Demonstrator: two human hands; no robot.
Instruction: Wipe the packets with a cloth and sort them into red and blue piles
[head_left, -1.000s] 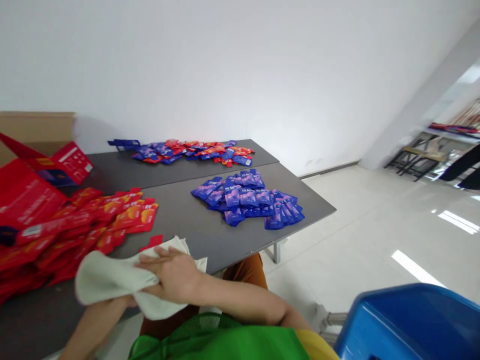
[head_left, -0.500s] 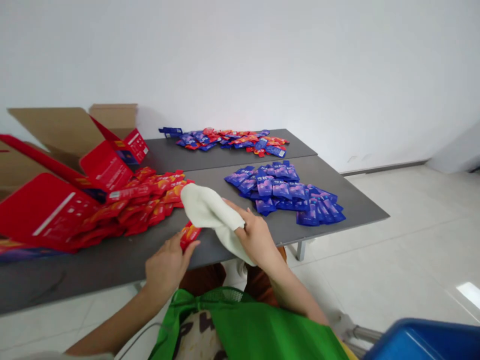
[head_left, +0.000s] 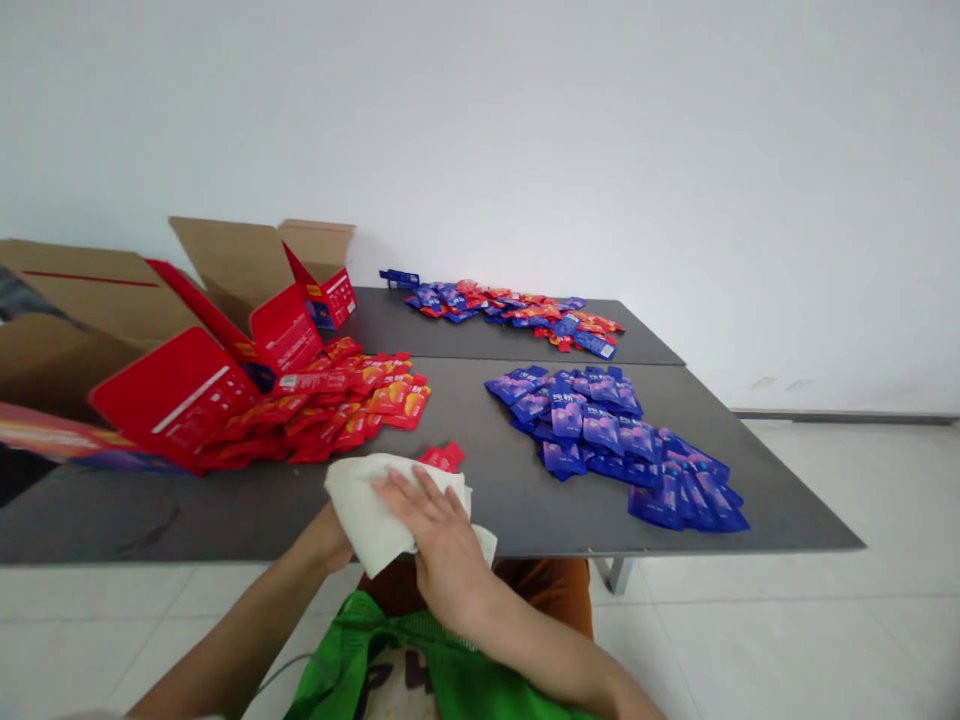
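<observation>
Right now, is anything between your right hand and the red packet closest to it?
Yes, the white cloth. It lies under the right hand, and the red packet peeks out past the cloth's far edge.

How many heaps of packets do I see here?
3: a red heap on the left, a blue heap on the right, a mixed heap behind. The boxes may hide more.

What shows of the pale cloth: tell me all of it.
The cloth is plain off-white and looks like soft fabric. It is loosely spread, with a corner sticking out beyond the right hand, which lies on top, fingers extended. The left hand goes under its left side, fingers hidden. It is over the near edge of the table, partly hiding a red packet.
</observation>
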